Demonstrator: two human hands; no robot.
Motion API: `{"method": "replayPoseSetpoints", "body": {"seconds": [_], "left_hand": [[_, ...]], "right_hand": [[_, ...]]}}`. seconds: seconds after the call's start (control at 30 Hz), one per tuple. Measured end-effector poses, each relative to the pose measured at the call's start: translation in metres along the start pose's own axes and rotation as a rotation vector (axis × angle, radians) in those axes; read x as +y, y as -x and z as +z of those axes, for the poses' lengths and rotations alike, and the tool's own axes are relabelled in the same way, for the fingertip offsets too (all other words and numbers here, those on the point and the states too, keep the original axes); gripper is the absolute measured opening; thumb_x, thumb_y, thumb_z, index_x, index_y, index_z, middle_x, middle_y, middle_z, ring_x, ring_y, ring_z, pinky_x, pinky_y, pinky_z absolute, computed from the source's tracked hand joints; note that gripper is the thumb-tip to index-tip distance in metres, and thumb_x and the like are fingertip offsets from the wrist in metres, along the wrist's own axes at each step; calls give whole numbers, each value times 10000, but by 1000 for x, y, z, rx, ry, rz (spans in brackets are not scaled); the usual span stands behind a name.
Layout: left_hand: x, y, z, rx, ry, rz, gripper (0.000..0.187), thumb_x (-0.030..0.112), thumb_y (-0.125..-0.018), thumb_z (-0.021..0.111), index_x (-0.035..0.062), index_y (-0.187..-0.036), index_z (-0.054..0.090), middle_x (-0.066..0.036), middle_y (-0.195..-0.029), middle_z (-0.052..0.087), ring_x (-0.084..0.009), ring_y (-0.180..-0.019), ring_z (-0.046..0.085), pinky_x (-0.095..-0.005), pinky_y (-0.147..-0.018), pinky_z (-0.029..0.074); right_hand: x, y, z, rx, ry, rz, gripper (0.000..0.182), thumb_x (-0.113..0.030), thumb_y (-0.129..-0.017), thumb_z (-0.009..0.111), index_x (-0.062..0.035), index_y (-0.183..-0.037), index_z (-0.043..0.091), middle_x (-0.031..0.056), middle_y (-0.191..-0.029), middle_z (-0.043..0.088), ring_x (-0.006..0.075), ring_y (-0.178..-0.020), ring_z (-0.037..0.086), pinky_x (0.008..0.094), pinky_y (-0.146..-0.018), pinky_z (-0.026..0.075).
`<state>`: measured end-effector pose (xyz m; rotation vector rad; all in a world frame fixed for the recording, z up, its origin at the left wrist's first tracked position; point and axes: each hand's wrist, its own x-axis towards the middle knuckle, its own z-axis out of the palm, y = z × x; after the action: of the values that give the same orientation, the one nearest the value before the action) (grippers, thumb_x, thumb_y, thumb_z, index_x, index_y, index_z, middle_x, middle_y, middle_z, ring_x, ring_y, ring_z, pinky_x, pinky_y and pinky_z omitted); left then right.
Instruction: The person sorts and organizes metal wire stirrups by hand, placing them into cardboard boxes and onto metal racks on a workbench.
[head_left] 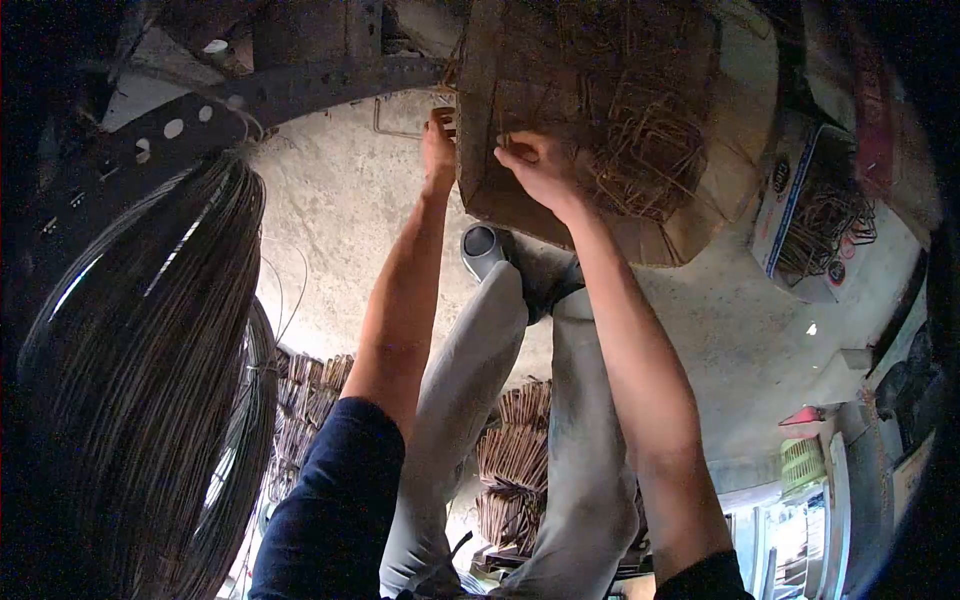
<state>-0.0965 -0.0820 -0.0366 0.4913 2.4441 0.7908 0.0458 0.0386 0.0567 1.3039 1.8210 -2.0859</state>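
A cardboard box (640, 240) with tangled bent wire pieces (650, 150) in it stands in front of my feet. My left hand (438, 155) is at the outer side of its left wall, fingers curled and partly hidden by the box edge. A thin squared-off wire piece (378, 118) juts out leftward from these fingers, over the floor. Inside the box's near left corner, my right hand (540, 172) is closed, thumb and forefinger pinched; I cannot tell what lies between them. The wire heap is just right of this hand.
A large coil of dark wire (150, 380) hangs at left beside a perforated metal strip (300, 88). Bundles of bent wire pieces (513, 470) are stacked below my legs. Another box (790, 200) of wire pieces stands at right. A green basket (802, 465) is at lower right.
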Motion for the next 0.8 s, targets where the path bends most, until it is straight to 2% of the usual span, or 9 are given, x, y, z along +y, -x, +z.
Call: {"method": "replayPoseSetpoints", "body": {"seconds": [0.07,0.1,0.17,0.27,0.33,0.47,0.57,0.63,0.8], "left_hand": [[0,0,-4,-40,631,-262,300,157,-854,423,57,-1130,483,-148,-986,568,-214,-843,577,-335,-680,468],[-9,2,-4,-41,630,-263,300,157,-854,423,57,-1130,483,-148,-986,568,-214,-843,577,-335,-680,468],[-33,9,-6,-16,357,15,245,116,-831,505,59,-1067,537,-126,-945,597,-199,-806,591,-318,-662,468],[-11,40,-41,-39,50,149,171,48,-800,559,41,-967,591,-99,-888,625,-178,-779,599,-303,-657,468],[12,63,-65,-48,110,213,102,39,-804,559,29,-887,616,-89,-856,635,-154,-803,592,-283,-682,460],[22,108,-98,-100,275,107,107,21,-794,546,17,-883,605,-82,-841,628,-133,-822,578,-257,-729,447],[42,146,-120,-118,358,-25,91,22,-780,552,4,-858,595,-80,-830,630,-143,-811,594,-264,-731,455],[71,169,-132,-141,252,0,94,24,-775,559,2,-865,573,-83,-827,632,-162,-815,609,-274,-737,462],[149,223,-154,-167,311,-40,167,77,-784,579,9,-921,512,-98,-864,626,-175,-853,607,-294,-784,448]], "right_hand": [[-4,12,-6,-29,-75,33,353,-248,-815,621,-1,-1060,562,70,-912,626,147,-857,572,258,-745,437],[-8,19,-10,-55,-151,58,329,-240,-826,609,-6,-1054,567,67,-896,628,134,-836,575,247,-736,433],[-16,35,-18,-69,-189,107,311,-238,-834,598,-15,-1049,571,60,-887,630,122,-823,575,240,-730,430],[-20,57,-32,-141,-269,169,290,-244,-847,581,-28,-1040,575,46,-878,631,108,-810,573,232,-721,423],[-19,70,-36,-193,-356,259,288,-255,-850,575,-32,-1031,576,39,-905,628,104,-828,571,244,-732,427],[-28,102,-35,-43,-610,369,388,-247,-827,605,-16,-1126,514,58,-958,621,116,-893,577,256,-752,436],[-61,133,-36,57,-486,325,497,-255,-820,612,-8,-1211,430,72,-981,612,134,-904,580,257,-768,433],[-86,154,-45,-6,-525,419,617,-260,-807,626,-6,-1285,329,94,-1038,579,163,-921,579,270,-796,428],[-135,209,-60,5,-776,411,551,-251,-804,626,-51,-1245,364,72,-1063,552,183,-981,559,346,-881,389]]}}
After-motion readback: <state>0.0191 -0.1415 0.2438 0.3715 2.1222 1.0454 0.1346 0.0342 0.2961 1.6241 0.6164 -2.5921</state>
